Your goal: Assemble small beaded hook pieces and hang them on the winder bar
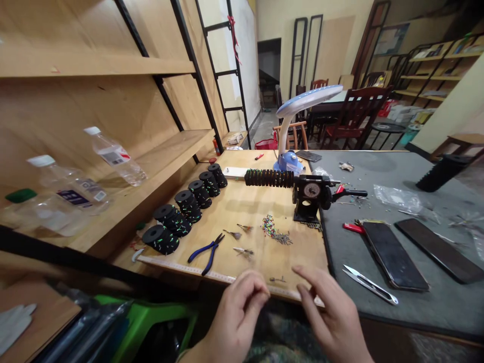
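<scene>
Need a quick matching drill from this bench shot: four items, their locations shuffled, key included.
Items:
1. Blue-handled pliers
2. Thread snips
3. Plastic water bottle
4. Desk lamp

Locations:
A. On the grey mat, right of the wooden board
B. On the wooden shelf, left of the wooden board
C. At the far end of the wooden board
D. Near the front of the wooden board, by the ruler

Pairs: 1-D, 2-A, 3-B, 4-C

Blue pliers (207, 253) ahead of left hand (236, 317)
</scene>
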A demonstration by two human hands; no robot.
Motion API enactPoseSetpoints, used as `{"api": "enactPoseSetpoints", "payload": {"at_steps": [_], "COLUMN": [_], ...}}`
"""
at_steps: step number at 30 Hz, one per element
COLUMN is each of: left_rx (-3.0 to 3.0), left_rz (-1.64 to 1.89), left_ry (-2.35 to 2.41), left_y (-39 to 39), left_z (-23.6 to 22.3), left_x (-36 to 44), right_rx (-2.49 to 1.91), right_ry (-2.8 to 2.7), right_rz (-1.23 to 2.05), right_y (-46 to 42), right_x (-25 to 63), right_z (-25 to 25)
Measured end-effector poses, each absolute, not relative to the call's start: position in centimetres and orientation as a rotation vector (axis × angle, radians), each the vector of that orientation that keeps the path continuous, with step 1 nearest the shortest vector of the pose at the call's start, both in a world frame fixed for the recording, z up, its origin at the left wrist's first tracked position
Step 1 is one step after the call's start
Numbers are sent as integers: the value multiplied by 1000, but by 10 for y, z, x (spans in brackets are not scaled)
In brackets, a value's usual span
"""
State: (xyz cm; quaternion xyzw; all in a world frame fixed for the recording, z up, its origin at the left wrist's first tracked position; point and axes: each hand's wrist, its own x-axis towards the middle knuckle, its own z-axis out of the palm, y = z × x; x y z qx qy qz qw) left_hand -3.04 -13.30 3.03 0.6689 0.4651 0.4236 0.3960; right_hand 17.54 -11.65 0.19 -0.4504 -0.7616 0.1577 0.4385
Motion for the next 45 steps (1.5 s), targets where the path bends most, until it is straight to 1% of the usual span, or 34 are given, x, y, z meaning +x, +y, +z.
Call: {"api": "enactPoseSetpoints", "payload": {"at_steps": [4,9,11,13,16,18,20,22,25,26,29,31,34,39,45], "left_rx": [1953,1957,1896,1839,1782,1778,1819,1910,2128,2192,2293,2303,2317,2333,2380], "left_rz": [1101,1078,1068,1059,1011,967,941,955,1015,989,698,652,637,650,555], "left_ry": [1174,1280,1281,1277,1279,1280,1289,1330,1531,1630,1887,1922,1911,1880,1617], "left_y": [-150,-149,-145,-142,-139,-136,-129,-115,-80,-67,-30,-15,-9,-29,-41], "left_z": [23,15,13,10,4,2,2,6,8,7,0,-6,-8,2,-3], "left_x": [-32,-39,-42,-42,-41,-42,-47,-58,-82,-91,-110,-116,-114,-96,-79], "right_rx": [-945,-906,-912,-976,-1063,-1084,-1115,-1154,-1193,-1201,-1229,-1255,-1292,-1289,-1278], "right_ry": [-1805,-1637,-1630,-1682,-1778,-1788,-1733,-1622,-1392,-1311,-1102,-1022,-961,-942,-949], "right_rz": [795,1336,1487,1458,1244,1173,1200,1306,1480,1509,1502,1465,1452,1464,1498], "right_y": [-141,-137,-134,-133,-132,-131,-131,-130,-131,-132,-134,-136,-137,-139,-140], "right_x": [143,119,116,115,116,118,119,121,121,121,119,119,120,122,120], "right_z": [9,-17,-27,-33,-40,-45,-51,-56,-62,-62,-60,-58,-58,-60,-59]}}
